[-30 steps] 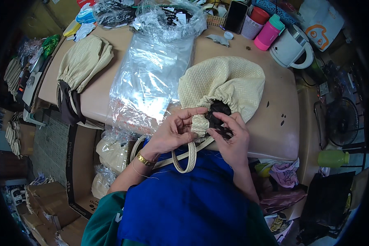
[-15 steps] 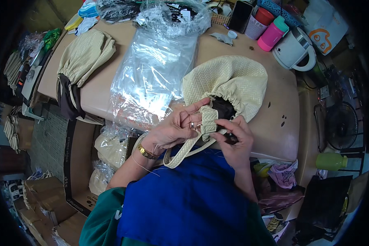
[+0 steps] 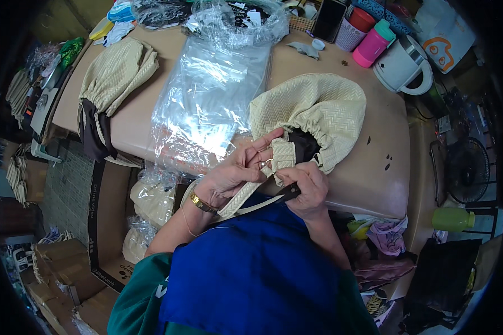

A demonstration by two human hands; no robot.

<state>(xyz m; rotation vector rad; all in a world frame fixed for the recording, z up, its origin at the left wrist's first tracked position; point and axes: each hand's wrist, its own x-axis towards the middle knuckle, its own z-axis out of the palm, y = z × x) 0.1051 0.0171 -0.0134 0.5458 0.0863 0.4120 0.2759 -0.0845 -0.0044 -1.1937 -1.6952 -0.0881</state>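
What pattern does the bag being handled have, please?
The bag shows a cream zigzag weave; head view.

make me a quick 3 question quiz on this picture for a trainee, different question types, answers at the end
1. True or false: a gold watch sits at the wrist of the left hand, whose fingers touch the cream bag.

2. Which of these is nearest the white kettle?
a) the phone
b) the pink bottle
c) the clear plastic sheets

3. What colour is the small object sticking out from the right hand?

Key: 1. True. 2. b. 3. Black or very dark.
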